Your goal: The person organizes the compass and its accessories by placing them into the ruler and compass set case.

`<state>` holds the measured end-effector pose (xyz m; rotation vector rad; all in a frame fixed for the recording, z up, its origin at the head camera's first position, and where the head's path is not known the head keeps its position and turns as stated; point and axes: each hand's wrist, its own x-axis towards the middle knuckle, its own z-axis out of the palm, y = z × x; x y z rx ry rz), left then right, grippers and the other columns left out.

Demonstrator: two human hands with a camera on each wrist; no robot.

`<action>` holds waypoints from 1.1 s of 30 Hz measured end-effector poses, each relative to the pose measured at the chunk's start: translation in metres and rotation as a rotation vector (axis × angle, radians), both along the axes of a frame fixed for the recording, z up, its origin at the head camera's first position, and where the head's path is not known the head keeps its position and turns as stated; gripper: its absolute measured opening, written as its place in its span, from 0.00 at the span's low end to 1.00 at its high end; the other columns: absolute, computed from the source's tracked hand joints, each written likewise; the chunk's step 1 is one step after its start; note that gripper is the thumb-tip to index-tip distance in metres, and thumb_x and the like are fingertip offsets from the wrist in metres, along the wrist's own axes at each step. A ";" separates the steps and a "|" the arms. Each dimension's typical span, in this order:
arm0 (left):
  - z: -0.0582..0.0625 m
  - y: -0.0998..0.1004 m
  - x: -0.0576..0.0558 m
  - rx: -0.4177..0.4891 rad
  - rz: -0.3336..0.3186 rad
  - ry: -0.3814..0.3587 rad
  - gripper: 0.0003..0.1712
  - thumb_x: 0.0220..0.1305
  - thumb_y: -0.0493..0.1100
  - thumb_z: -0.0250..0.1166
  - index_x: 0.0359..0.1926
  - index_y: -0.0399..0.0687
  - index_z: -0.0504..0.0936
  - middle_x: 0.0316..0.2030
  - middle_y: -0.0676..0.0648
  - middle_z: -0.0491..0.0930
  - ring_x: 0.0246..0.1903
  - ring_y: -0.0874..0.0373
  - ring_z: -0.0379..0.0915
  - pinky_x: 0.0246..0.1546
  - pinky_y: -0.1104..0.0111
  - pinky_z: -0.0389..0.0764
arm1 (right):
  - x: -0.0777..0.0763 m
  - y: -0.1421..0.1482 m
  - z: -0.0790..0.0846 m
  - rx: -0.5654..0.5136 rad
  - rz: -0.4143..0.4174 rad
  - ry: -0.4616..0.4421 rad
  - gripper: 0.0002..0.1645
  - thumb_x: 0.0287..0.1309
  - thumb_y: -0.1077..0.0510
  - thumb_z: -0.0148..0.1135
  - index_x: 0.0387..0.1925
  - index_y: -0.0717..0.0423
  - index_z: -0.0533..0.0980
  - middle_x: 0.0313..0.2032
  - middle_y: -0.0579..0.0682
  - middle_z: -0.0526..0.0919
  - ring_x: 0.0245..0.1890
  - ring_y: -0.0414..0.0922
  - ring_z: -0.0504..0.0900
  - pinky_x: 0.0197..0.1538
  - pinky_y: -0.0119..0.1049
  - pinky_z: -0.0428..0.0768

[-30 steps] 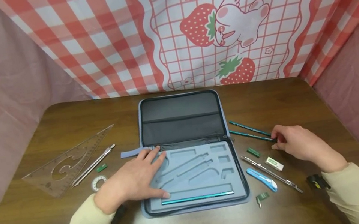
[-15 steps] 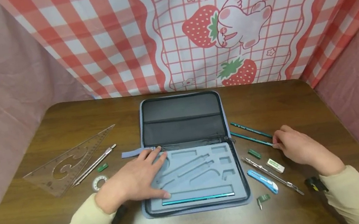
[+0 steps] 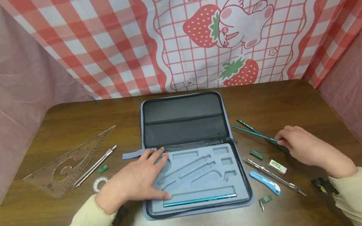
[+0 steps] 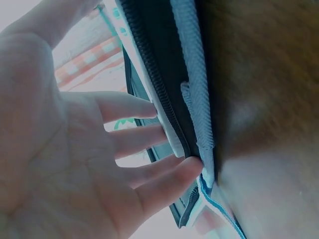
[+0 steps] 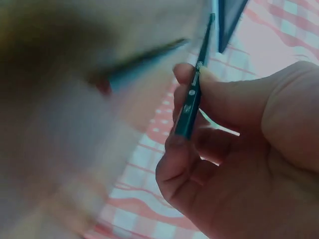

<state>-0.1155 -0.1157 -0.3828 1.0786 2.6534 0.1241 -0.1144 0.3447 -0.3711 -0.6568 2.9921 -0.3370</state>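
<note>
My left hand [image 3: 135, 180] rests with spread fingers on the left side of an open zip case [image 3: 183, 131], over its light-blue foam insert [image 3: 207, 184]. In the left wrist view its fingertips touch the zipped edge. One teal pencil [image 3: 199, 200] lies in the long front slot of the foam. To the right of the case, my right hand [image 3: 303, 146] pinches a teal pencil [image 5: 188, 107] near its end, between thumb and fingers. A second loose pencil [image 5: 142, 59] is on the table beside it; the two cross in the head view.
On the right lie a silver compass [image 3: 273, 177], a blue utility knife [image 3: 264, 182], an eraser [image 3: 277, 166], a green piece [image 3: 256, 154] and a small green item [image 3: 265, 200]. At left are a clear set square [image 3: 46, 175], another compass [image 3: 95, 166], a sharpener-like green piece [image 3: 103, 169] and a white protractor [image 3: 96, 185].
The pencil in my right hand has swung, so the two loose pencils now cross where they lay apart before. My left hand stays in place on the case.
</note>
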 end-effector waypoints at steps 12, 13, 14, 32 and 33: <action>-0.001 0.006 -0.002 0.062 -0.044 0.054 0.58 0.50 0.71 0.69 0.72 0.38 0.66 0.73 0.38 0.59 0.68 0.36 0.57 0.60 0.47 0.71 | 0.033 -0.077 0.019 -0.035 0.211 0.176 0.12 0.55 0.69 0.71 0.40 0.54 0.81 0.33 0.41 0.72 0.31 0.38 0.71 0.32 0.36 0.76; -0.002 0.007 -0.003 0.074 -0.046 0.066 0.58 0.49 0.71 0.69 0.71 0.37 0.67 0.72 0.38 0.60 0.68 0.36 0.58 0.60 0.47 0.71 | 0.036 -0.086 0.018 -0.017 0.245 0.193 0.13 0.54 0.69 0.72 0.40 0.53 0.82 0.33 0.42 0.71 0.32 0.38 0.70 0.33 0.35 0.76; -0.003 0.007 -0.003 0.087 -0.048 0.075 0.58 0.49 0.71 0.70 0.71 0.37 0.67 0.72 0.38 0.60 0.68 0.37 0.59 0.60 0.48 0.71 | 0.039 -0.093 0.016 -0.001 0.277 0.208 0.13 0.54 0.68 0.72 0.40 0.53 0.82 0.33 0.42 0.72 0.33 0.39 0.71 0.33 0.35 0.77; 0.000 -0.001 -0.004 0.117 -0.043 -0.122 0.53 0.62 0.75 0.57 0.75 0.43 0.62 0.77 0.41 0.48 0.74 0.36 0.43 0.68 0.48 0.57 | 0.057 -0.160 -0.015 -0.034 0.480 0.338 0.13 0.48 0.70 0.70 0.26 0.52 0.75 0.25 0.42 0.68 0.28 0.40 0.71 0.28 0.31 0.73; 0.000 0.000 -0.004 0.112 -0.044 -0.116 0.54 0.61 0.75 0.58 0.75 0.43 0.62 0.77 0.40 0.47 0.74 0.36 0.43 0.68 0.47 0.57 | 0.057 -0.159 -0.016 -0.039 0.473 0.334 0.13 0.48 0.69 0.70 0.26 0.52 0.75 0.25 0.41 0.68 0.28 0.40 0.71 0.28 0.31 0.73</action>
